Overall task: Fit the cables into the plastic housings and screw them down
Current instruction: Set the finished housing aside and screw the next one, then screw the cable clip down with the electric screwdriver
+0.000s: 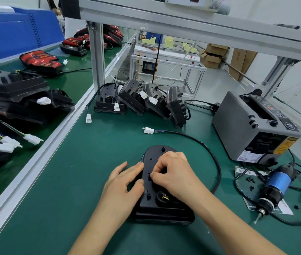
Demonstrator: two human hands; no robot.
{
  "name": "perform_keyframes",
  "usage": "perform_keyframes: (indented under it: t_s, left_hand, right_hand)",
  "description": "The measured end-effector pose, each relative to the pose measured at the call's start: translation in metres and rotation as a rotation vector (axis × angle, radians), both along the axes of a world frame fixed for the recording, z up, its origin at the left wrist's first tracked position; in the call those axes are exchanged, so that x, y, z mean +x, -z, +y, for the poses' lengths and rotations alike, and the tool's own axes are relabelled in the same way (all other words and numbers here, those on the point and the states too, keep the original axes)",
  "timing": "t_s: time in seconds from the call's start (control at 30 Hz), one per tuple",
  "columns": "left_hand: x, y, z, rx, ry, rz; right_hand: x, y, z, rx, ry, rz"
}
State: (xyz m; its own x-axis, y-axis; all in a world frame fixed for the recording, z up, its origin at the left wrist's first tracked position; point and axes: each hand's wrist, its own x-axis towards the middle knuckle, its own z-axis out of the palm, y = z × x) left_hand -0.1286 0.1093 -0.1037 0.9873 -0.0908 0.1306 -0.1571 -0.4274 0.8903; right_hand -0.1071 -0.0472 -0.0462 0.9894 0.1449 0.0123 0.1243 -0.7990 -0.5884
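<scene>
A black plastic housing (157, 205) lies back side up on the green mat in front of me. Its black cable (208, 153) loops away to the right and ends in a white connector (149, 130). Yellow wires show in a round opening near the housing's lower end. My left hand (122, 186) rests against the housing's left edge with its fingers loosely straight. My right hand (173, 173) lies on top of the housing, thumb and forefinger pinching a small black part at a slot in the middle; what the part is I cannot tell.
An electric screwdriver (273, 188) with a blue body lies at the right among loose black screws (251, 180). A grey tape dispenser (252, 126) stands behind it. Several more housings (142, 102) lean at the back by an aluminium post. The left conveyor carries stacked housings (17, 92).
</scene>
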Motion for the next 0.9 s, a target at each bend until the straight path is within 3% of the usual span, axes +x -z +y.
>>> perform_keyframes:
  t_s: [0.27,0.5,0.57,0.9]
  left_hand:
    - [-0.004,-0.007,0.002,0.069,-0.004,-0.035]
    - [-0.017,-0.025,-0.003,0.685,-0.005,-0.453]
    - [-0.015,-0.025,-0.001,0.801,-0.006,-0.487]
    - [-0.016,-0.027,-0.001,0.919,0.029,-0.495]
  right_hand:
    - [0.002,-0.002,-0.011,0.058,-0.003,-0.017]
    - [-0.019,0.012,-0.045,0.025,0.018,-0.206]
    - [-0.026,0.017,-0.054,0.023,0.037,-0.233]
    - [-0.045,0.027,-0.065,0.081,0.039,-0.24]
